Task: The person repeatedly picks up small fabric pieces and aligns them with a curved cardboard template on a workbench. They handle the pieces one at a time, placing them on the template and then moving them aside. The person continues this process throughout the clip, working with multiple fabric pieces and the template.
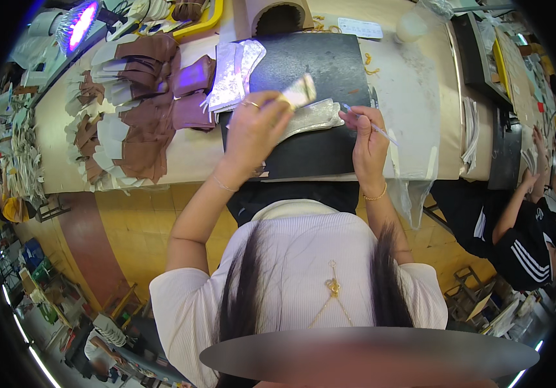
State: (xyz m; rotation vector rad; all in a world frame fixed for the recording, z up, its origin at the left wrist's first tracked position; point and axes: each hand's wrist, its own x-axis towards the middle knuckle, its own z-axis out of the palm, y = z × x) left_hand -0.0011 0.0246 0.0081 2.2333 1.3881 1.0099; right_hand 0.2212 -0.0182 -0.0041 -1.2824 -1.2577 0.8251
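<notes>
Strip of silvery curved material (316,117) lies mid-frame, long axis rising rightward, its right end just beside your right hand (370,137), which grips a thin pale stick (383,133), while your left hand (255,129) pinches a small whitish piece (301,92).

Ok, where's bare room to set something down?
Free: upper part of the black rectangular board, between silvery flat pieces and yellow cord; the pale tabletop right of it, below the round whitish container. Crowded: layered brown flat pieces at left; mid-board, around left hand and right hand.
</notes>
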